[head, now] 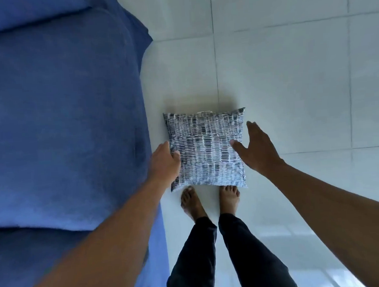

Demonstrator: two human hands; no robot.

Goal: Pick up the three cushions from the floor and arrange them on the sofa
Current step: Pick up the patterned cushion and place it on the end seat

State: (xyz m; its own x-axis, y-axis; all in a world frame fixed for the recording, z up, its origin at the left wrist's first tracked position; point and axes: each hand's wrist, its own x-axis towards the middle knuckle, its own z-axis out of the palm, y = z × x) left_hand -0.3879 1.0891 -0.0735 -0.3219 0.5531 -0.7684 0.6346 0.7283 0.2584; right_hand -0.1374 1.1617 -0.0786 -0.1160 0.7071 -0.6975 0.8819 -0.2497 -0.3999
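A square cushion (206,149) with a black-and-white dashed pattern lies flat on the white tiled floor, just in front of my bare feet. My left hand (165,161) is at the cushion's left edge, thumb on top and fingers curled around the side. My right hand (254,149) is spread open over the cushion's right edge, thumb resting on the fabric and fingers apart beyond the edge. The blue sofa (60,118) fills the left side of the view, its seat right beside the cushion. No other cushion is in view.
White floor tiles (290,70) stretch ahead and to the right of the cushion. My feet (209,199) and dark trousers stand at the cushion's near edge, close to the sofa's front.
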